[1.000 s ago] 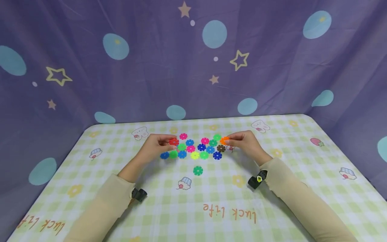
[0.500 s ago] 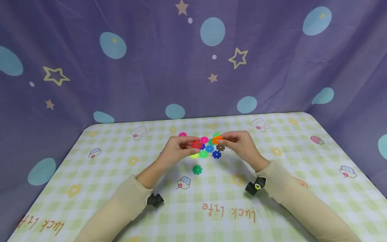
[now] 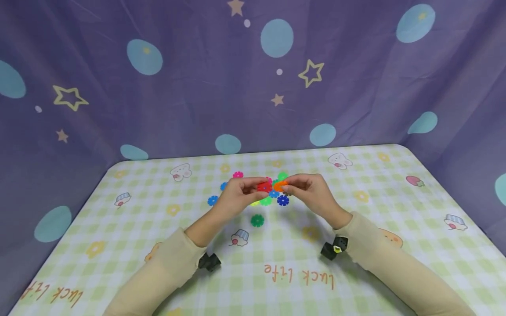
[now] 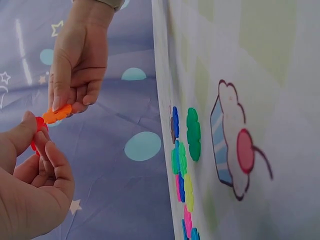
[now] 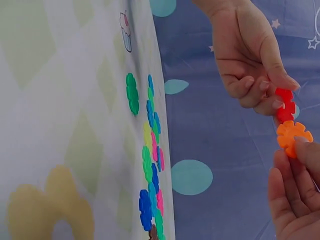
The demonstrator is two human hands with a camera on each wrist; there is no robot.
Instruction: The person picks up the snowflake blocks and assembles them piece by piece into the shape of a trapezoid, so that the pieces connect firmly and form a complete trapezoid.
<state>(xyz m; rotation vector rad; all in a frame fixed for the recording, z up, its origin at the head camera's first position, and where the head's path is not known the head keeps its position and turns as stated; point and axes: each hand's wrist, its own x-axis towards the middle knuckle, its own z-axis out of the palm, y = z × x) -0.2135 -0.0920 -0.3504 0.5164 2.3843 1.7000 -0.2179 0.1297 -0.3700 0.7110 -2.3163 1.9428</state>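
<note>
- Left hand (image 3: 239, 195) pinches red notched plastic disc (image 3: 264, 187)
- Right hand (image 3: 314, 193) pinches orange notched plastic disc (image 3: 280, 186)
- Discs between hands, above green-white checked table (image 3: 229, 289)
- Rims adjacent, faces angled; contact unclear

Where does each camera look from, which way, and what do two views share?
Head: on the head, facing forward and down at the table; left hand, right hand and sleeves show.
Left wrist: on that wrist, looking past its hand toward the other; both hands show.
Right wrist: on that wrist, looking past its hand toward the other; both hands show.
Wrist views share the red disc, orange disc and purple curtain.
</note>
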